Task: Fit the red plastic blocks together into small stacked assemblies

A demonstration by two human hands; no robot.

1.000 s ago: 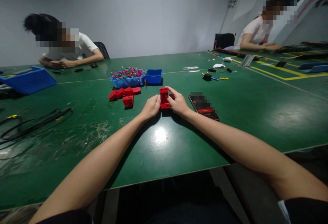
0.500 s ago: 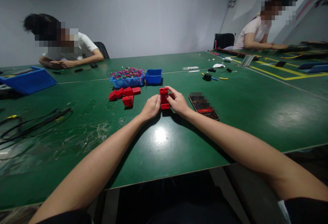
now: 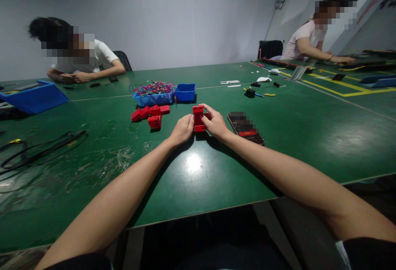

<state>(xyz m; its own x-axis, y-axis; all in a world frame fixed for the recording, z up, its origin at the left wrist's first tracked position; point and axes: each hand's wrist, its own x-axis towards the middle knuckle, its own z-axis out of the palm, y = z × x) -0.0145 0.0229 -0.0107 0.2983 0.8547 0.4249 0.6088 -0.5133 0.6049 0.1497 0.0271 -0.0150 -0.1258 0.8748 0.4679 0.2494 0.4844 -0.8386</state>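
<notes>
The red block [image 3: 198, 118], long axis twelve-to-six, is gripped between the left hand [image 3: 183, 128] at nine o'clock and right hand [image 3: 215, 125] at three.

A plain greyish wall [image 3: 201, 22] rises beyond the far edge of the green-topped bench [image 3: 297, 146]. Past that edge stand a black chair [image 3: 271, 49] and, farther left, a second chair [image 3: 124, 59]. Light glares whitely near the bench's near edge.
</notes>
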